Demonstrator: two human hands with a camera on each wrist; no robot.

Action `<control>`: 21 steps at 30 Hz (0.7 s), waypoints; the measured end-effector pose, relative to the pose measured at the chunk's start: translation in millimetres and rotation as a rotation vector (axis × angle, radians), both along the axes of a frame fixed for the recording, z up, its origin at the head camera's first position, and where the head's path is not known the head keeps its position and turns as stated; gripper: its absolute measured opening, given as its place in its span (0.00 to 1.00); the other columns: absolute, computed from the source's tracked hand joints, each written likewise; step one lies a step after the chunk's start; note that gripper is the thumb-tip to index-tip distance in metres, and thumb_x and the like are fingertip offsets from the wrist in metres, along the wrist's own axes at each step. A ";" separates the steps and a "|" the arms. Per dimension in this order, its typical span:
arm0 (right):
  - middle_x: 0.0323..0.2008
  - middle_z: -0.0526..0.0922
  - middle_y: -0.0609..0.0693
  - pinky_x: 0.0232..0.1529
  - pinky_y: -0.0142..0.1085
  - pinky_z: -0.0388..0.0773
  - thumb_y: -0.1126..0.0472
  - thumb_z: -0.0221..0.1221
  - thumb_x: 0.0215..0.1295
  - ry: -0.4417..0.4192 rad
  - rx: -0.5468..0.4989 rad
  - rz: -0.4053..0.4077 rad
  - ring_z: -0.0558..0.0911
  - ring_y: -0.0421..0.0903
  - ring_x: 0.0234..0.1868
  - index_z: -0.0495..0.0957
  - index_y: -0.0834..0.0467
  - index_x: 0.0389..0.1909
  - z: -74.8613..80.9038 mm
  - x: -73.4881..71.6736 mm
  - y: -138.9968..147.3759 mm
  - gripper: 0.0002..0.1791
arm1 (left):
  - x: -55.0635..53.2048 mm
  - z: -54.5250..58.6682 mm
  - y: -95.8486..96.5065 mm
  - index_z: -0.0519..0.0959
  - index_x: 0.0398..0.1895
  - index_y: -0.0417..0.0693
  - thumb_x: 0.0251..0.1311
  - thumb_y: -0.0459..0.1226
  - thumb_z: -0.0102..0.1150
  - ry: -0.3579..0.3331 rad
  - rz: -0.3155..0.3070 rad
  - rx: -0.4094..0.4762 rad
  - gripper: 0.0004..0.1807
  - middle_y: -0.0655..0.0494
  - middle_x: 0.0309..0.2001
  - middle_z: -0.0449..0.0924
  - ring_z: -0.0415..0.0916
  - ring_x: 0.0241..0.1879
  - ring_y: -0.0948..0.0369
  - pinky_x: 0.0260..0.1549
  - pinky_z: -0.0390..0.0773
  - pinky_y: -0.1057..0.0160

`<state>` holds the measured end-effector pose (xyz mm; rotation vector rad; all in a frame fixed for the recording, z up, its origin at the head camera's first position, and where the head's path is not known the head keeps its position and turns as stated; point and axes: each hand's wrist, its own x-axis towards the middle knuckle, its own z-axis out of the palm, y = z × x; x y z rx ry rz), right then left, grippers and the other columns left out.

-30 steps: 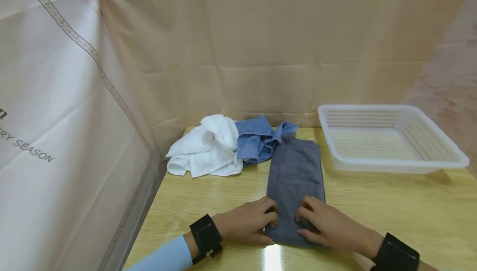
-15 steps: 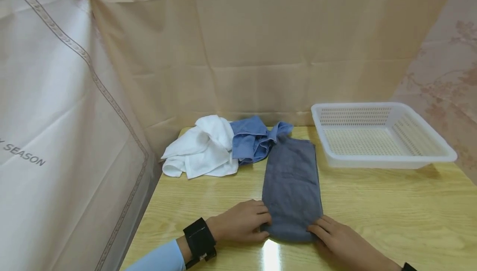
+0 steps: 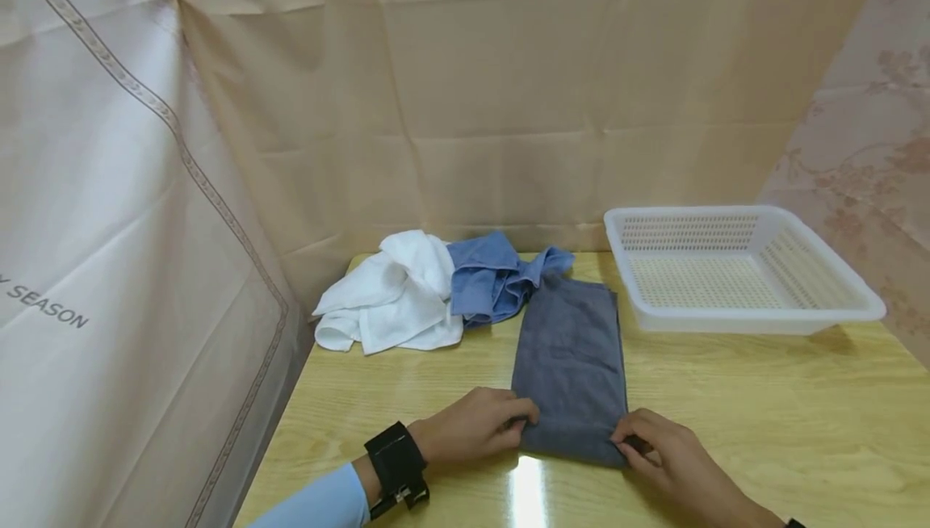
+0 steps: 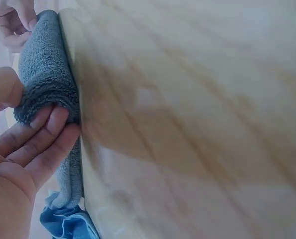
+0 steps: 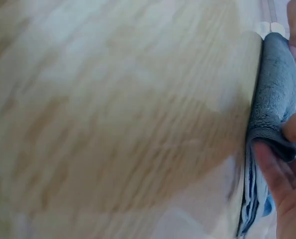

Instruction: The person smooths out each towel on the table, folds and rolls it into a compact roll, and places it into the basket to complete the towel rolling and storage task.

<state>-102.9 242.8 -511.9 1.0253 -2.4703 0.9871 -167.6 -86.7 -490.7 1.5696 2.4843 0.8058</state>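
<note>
A dark grey towel (image 3: 570, 358), folded into a long strip, lies on the table with its near end rolled over. My left hand (image 3: 479, 427) pinches the left corner of that rolled end; in the left wrist view its fingers (image 4: 48, 132) reach into the roll and the thumb is on top. At the right corner my right hand (image 3: 672, 455) pinches the same end between thumb and fingers, and the right wrist view shows layered edges of the towel (image 5: 274, 94) beneath. A crumpled blue towel (image 3: 494, 278) touches the grey towel's far end.
A crumpled white towel (image 3: 395, 294) lies at the back left, against the blue one. At the back right stands a white perforated basket (image 3: 756, 320). Cloth hangs behind (image 3: 494, 92) and to the left of the wooden table (image 3: 726, 399).
My right hand has moved from over the grey towel to its right near corner, and both hands now pinch the near end. That end is turned up slightly, away from me.
</note>
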 end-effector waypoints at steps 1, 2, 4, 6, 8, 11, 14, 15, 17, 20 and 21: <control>0.41 0.81 0.43 0.33 0.20 0.76 0.77 0.73 0.50 0.029 0.019 -0.015 0.83 0.35 0.37 0.82 0.51 0.40 -1.6 0.2 0.1 0.22 | -1.1 -0.4 0.5 0.80 0.52 0.56 0.75 0.35 0.53 0.002 -0.002 -0.003 0.10 0.68 0.36 0.75 0.67 0.31 0.77 0.32 0.69 0.81; 0.42 0.81 0.43 0.35 0.19 0.75 0.77 0.74 0.47 0.060 0.039 -0.029 0.83 0.36 0.38 0.83 0.51 0.39 -2.5 0.4 0.2 0.22 | -2.2 -0.5 1.0 0.81 0.52 0.56 0.75 0.35 0.54 0.002 -0.004 -0.008 0.10 0.68 0.37 0.76 0.67 0.31 0.77 0.32 0.69 0.81; 0.43 0.80 0.44 0.37 0.18 0.73 0.76 0.76 0.45 0.119 0.085 -0.056 0.82 0.38 0.39 0.85 0.52 0.37 -2.2 0.5 0.6 0.21 | -3.9 0.4 1.8 0.83 0.52 0.55 0.75 0.35 0.54 -0.004 -0.001 -0.020 0.11 0.67 0.39 0.76 0.69 0.33 0.77 0.34 0.70 0.81; 0.45 0.78 0.45 0.39 0.18 0.72 0.75 0.76 0.45 0.147 0.129 -0.072 0.81 0.39 0.41 0.86 0.53 0.38 0.1 1.3 1.0 0.20 | -5.9 1.0 1.9 0.85 0.52 0.54 0.74 0.34 0.55 -0.003 0.001 -0.035 0.12 0.65 0.42 0.76 0.70 0.36 0.77 0.37 0.71 0.81; 0.47 0.78 0.45 0.41 0.20 0.73 0.71 0.76 0.48 0.162 0.179 -0.078 0.79 0.40 0.44 0.87 0.53 0.38 4.3 1.6 0.7 0.17 | -6.7 2.5 0.6 0.87 0.52 0.53 0.73 0.34 0.56 0.033 0.002 -0.058 0.12 0.63 0.45 0.75 0.70 0.40 0.75 0.41 0.71 0.81; 0.50 0.76 0.43 0.42 0.27 0.76 0.60 0.77 0.53 0.176 0.262 -0.085 0.76 0.40 0.48 0.86 0.50 0.40 9.7 3.1 -0.7 0.14 | -6.8 3.5 -1.7 0.88 0.52 0.52 0.71 0.35 0.58 0.138 -0.020 -0.091 0.13 0.62 0.50 0.74 0.68 0.46 0.70 0.47 0.70 0.78; 0.50 0.76 0.41 0.43 0.34 0.77 0.49 0.77 0.55 0.218 0.329 -0.080 0.74 0.40 0.48 0.86 0.50 0.40 12.0 4.6 -1.6 0.16 | -5.2 3.5 -3.2 0.87 0.54 0.51 0.71 0.43 0.61 0.258 -0.061 -0.129 0.14 0.61 0.52 0.74 0.66 0.51 0.66 0.51 0.69 0.73; 0.49 0.76 0.42 0.43 0.36 0.77 0.48 0.76 0.56 0.241 0.340 -0.071 0.74 0.40 0.47 0.85 0.51 0.41 11.9 4.5 -1.7 0.17 | -4.2 3.1 -3.4 0.86 0.54 0.51 0.71 0.45 0.62 0.288 -0.072 -0.144 0.15 0.61 0.53 0.74 0.67 0.52 0.65 0.52 0.69 0.72; 0.48 0.77 0.43 0.43 0.37 0.76 0.45 0.71 0.63 0.291 0.351 -0.047 0.75 0.41 0.46 0.85 0.55 0.41 10.6 4.2 -1.2 0.18 | -1.9 2.5 -3.6 0.85 0.55 0.51 0.71 0.48 0.63 0.321 -0.087 -0.168 0.17 0.61 0.54 0.75 0.68 0.55 0.65 0.54 0.69 0.71; 0.45 0.79 0.45 0.42 0.37 0.75 0.44 0.55 0.77 0.359 0.343 -0.016 0.76 0.43 0.43 0.85 0.60 0.42 6.7 1.9 -0.7 0.23 | 1.4 1.5 -3.4 0.83 0.58 0.49 0.71 0.46 0.63 0.326 -0.082 -0.186 0.18 0.59 0.55 0.76 0.71 0.56 0.64 0.57 0.69 0.70; 0.44 0.80 0.46 0.42 0.37 0.75 0.45 0.48 0.80 0.375 0.337 -0.008 0.77 0.44 0.42 0.84 0.61 0.42 6.1 1.1 -0.7 0.25 | 2.2 1.7 -3.4 0.83 0.58 0.48 0.71 0.44 0.63 0.322 -0.077 -0.185 0.17 0.59 0.54 0.77 0.71 0.56 0.64 0.57 0.70 0.71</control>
